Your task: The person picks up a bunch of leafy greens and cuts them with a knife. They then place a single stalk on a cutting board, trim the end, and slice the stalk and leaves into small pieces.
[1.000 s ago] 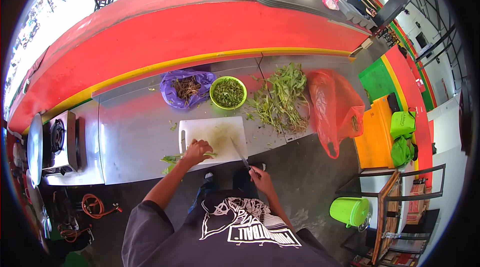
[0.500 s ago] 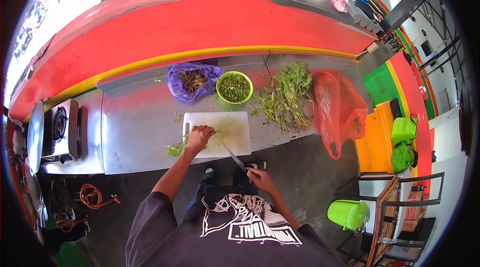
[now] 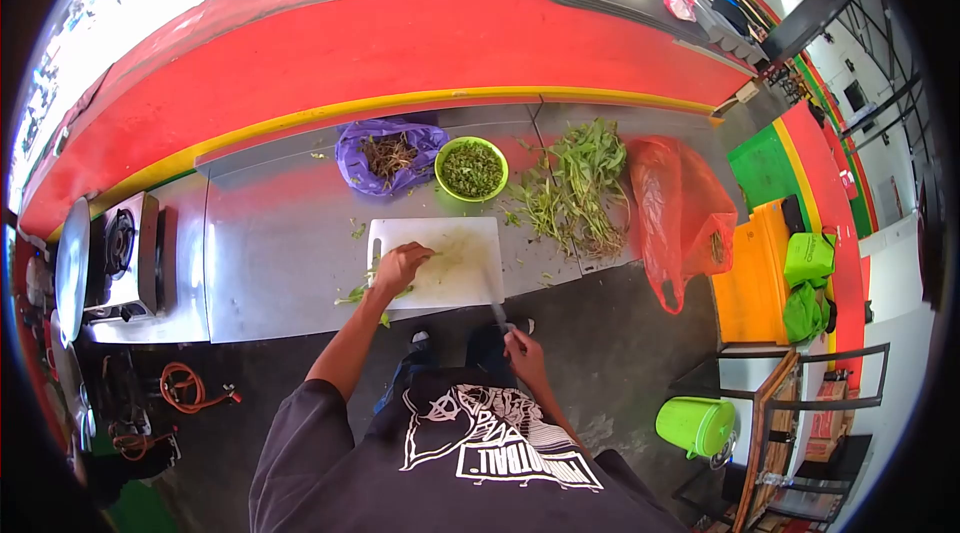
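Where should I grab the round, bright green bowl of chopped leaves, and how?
The round, bright green bowl looks easiest by its near rim, from the front: that edge stands clear, while the crumpled purple plastic bag crowds its left.

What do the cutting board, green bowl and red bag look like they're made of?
Cutting board: probably plastic, matte white, no visible wood grain. Green bowl: likely plastic, smooth, with even bright colour. Red bag: thin plastic film, seemingly, slightly shiny, creased and partly see-through.
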Motion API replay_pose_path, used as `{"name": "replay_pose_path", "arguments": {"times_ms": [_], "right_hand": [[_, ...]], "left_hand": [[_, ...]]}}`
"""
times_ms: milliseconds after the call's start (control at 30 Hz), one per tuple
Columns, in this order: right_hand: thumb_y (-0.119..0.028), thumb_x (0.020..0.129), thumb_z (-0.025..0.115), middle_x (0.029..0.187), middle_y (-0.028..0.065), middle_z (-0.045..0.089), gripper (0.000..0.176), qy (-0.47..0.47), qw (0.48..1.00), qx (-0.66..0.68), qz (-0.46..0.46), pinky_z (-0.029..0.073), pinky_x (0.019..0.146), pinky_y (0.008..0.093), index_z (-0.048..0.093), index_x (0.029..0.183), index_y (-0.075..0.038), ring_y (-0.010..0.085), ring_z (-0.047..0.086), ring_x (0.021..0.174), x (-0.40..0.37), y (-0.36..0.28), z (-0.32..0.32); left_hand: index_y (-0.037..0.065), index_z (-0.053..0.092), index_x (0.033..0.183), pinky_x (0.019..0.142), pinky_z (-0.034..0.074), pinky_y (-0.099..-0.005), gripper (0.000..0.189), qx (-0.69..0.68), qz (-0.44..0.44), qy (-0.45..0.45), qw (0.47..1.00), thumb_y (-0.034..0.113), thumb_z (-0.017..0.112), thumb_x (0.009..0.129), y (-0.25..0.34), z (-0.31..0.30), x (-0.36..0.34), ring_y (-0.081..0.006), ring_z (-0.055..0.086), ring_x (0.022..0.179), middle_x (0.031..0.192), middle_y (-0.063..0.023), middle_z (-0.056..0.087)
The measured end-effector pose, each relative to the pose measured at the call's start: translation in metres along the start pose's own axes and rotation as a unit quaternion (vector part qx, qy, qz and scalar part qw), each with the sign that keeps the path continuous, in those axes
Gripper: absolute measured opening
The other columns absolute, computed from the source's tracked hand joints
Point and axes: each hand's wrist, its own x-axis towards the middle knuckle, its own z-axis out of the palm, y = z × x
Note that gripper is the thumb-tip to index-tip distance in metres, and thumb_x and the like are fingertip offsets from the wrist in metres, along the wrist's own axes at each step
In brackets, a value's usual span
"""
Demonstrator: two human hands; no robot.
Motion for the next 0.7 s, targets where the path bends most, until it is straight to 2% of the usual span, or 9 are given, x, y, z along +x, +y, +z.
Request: {"name": "replay_pose_path", "arguments": {"times_ms": [133, 200, 233, 300, 333, 433, 567, 633, 700], "right_hand": [[-0.027, 0.099, 0.064, 0.07, 0.0009, 0.064, 0.04, 0.029, 0.996, 0.072, 0.052, 0.042, 0.052, 0.0246, 0.064, 0.129, -0.001, 0.0047, 0.051, 0.056, 0.007, -0.017, 0.012], [-0.028, 0.098, 0.064, 0.069, 0.0016, 0.063, 0.041, -0.066, 0.998, 0.009, -0.013, 0.044, 0.055, 0.025, 0.064, 0.13, -0.002, 0.0054, 0.054, 0.059, 0.012, -0.022, 0.024], [-0.028, 0.098, 0.064, 0.069, 0.0016, 0.063, 0.041, -0.067, 0.998, 0.01, -0.014, 0.044, 0.055, 0.025, 0.064, 0.13, -0.002, 0.0054, 0.054, 0.059, 0.015, -0.017, 0.032], [-0.027, 0.099, 0.063, 0.072, 0.001, 0.063, 0.041, -0.177, 0.977, -0.018, -0.118, 0.043, 0.053, 0.0252, 0.062, 0.13, -0.001, 0.0064, 0.052, 0.055, 0.02, -0.011, 0.047], [-0.027, 0.098, 0.064, 0.072, 0.0017, 0.064, 0.041, -0.226, 0.971, -0.044, -0.061, 0.046, 0.059, 0.0252, 0.062, 0.129, 0.0, 0.0072, 0.056, 0.06, 0.017, -0.03, 0.045], [-0.027, 0.098, 0.065, 0.073, 0.003, 0.065, 0.04, -0.251, 0.961, -0.072, -0.087, 0.048, 0.061, 0.0256, 0.064, 0.127, 0.001, 0.0074, 0.059, 0.062, 0.022, -0.035, 0.059], [-0.028, 0.097, 0.066, 0.072, 0.0045, 0.066, 0.04, -0.234, 0.964, -0.081, -0.095, 0.049, 0.061, 0.0267, 0.065, 0.124, 0.002, 0.0084, 0.06, 0.062, 0.039, -0.034, 0.056], [-0.028, 0.097, 0.066, 0.071, 0.0053, 0.067, 0.041, -0.138, 0.982, -0.067, -0.113, 0.049, 0.06, 0.0273, 0.065, 0.125, 0.002, 0.009, 0.06, 0.061, 0.046, -0.036, 0.052], [-0.028, 0.097, 0.066, 0.069, 0.006, 0.066, 0.041, -0.106, 0.986, -0.082, -0.098, 0.05, 0.061, 0.0279, 0.065, 0.125, 0.002, 0.009, 0.06, 0.061, 0.056, -0.04, 0.045]], "left_hand": [[0.011, 0.073, 0.104, 0.073, 0.054, -0.0401, 0.016, -0.023, -0.046, 0.052, 0.997, 0.013, 0.066, 0.09, 0.002, -0.03, 0.002, -0.0293, 0.068, 0.087, 0.095, -0.0064, 0.071], [0.011, 0.074, 0.105, 0.071, 0.055, -0.0385, 0.017, -0.049, -0.056, 0.055, 0.996, 0.013, 0.067, 0.091, -0.001, -0.038, 0.004, -0.028, 0.069, 0.084, 0.095, -0.0059, 0.072], [0.011, 0.074, 0.105, 0.071, 0.055, -0.0385, 0.017, -0.048, -0.056, 0.055, 0.996, 0.013, 0.067, 0.091, -0.001, -0.042, 0.004, -0.028, 0.069, 0.084, 0.095, -0.0059, 0.072], [0.01, 0.074, 0.104, 0.07, 0.055, -0.0374, 0.016, -0.066, -0.062, 0.061, 0.994, 0.014, 0.069, 0.09, -0.001, -0.05, 0.003, -0.0273, 0.071, 0.08, 0.095, -0.0061, 0.073], [0.01, 0.074, 0.104, 0.07, 0.055, -0.0374, 0.016, -0.065, -0.063, 0.062, 0.994, 0.014, 0.069, 0.09, 0.001, -0.054, 0.002, -0.0273, 0.071, 0.08, 0.095, -0.0061, 0.073], [0.009, 0.075, 0.103, 0.07, 0.055, -0.0368, 0.015, -0.073, -0.068, 0.092, 0.991, 0.013, 0.07, 0.09, 0.002, -0.06, -0.004, -0.0266, 0.071, 0.078, 0.094, -0.0068, 0.074], [0.008, 0.075, 0.102, 0.07, 0.055, -0.0364, 0.015, -0.087, -0.087, 0.081, 0.989, 0.013, 0.07, 0.089, -0.006, -0.059, -0.018, -0.0258, 0.071, 0.078, 0.095, -0.0077, 0.074], [0.009, 0.075, 0.102, 0.07, 0.055, -0.0364, 0.015, -0.103, -0.086, 0.073, 0.988, 0.013, 0.071, 0.089, -0.005, -0.056, -0.027, -0.0259, 0.071, 0.077, 0.095, -0.0078, 0.074], [0.009, 0.075, 0.102, 0.07, 0.055, -0.0363, 0.015, -0.094, -0.082, 0.032, 0.992, 0.014, 0.071, 0.088, -0.002, -0.048, -0.033, -0.0258, 0.071, 0.079, 0.095, -0.0075, 0.074]]}}
